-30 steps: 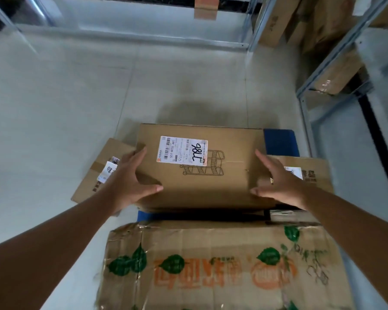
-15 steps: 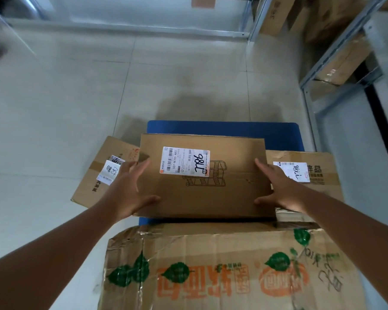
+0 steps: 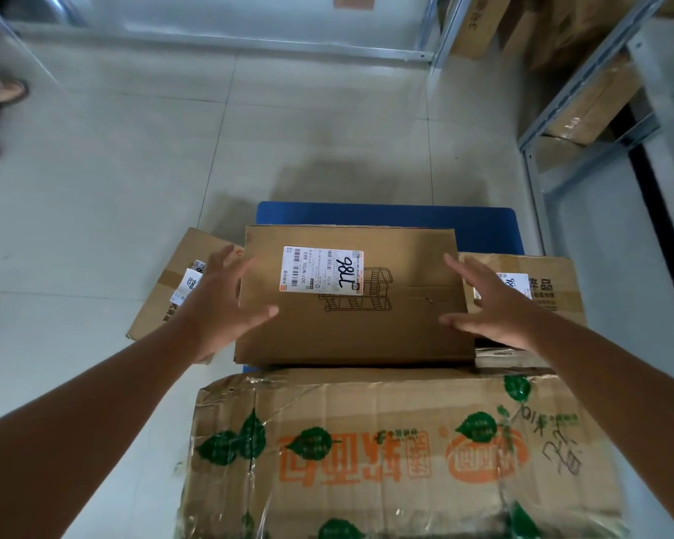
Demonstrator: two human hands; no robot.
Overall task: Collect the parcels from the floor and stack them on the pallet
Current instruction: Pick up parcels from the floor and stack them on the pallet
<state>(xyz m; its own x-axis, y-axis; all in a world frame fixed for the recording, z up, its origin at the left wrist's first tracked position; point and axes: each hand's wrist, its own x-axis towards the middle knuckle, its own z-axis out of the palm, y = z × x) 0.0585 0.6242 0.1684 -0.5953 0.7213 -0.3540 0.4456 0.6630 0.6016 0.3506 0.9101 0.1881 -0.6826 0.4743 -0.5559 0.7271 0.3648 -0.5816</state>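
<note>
A flat brown parcel (image 3: pixel 366 332) with a white label marked 786 lies on the blue pallet (image 3: pixel 405 215). My left hand (image 3: pixel 218 309) hovers at its left edge with fingers spread, thumb over the parcel's corner. My right hand (image 3: pixel 487 309) is spread at the right edge, fingers straight. Neither hand grips the parcel. A second labelled parcel (image 3: pixel 541 274) lies to the right, partly under my right hand. A third parcel (image 3: pixel 172 289) lies on the floor at the left, partly behind my left hand. A large worn box with green leaf prints (image 3: pixel 386 453) sits nearest me.
Metal shelving (image 3: pixel 584 72) with cardboard boxes stands at the right and back right. Another person's sandalled feet (image 3: pixel 1 91) are at the far left edge. Pale floor tiles (image 3: pixel 133 149) stretch to the left and beyond the pallet.
The labelled parcel has come down toward me onto the pallet, uncovering more blue at the back. Both hands have let go and opened, fingers spreading off its sides.
</note>
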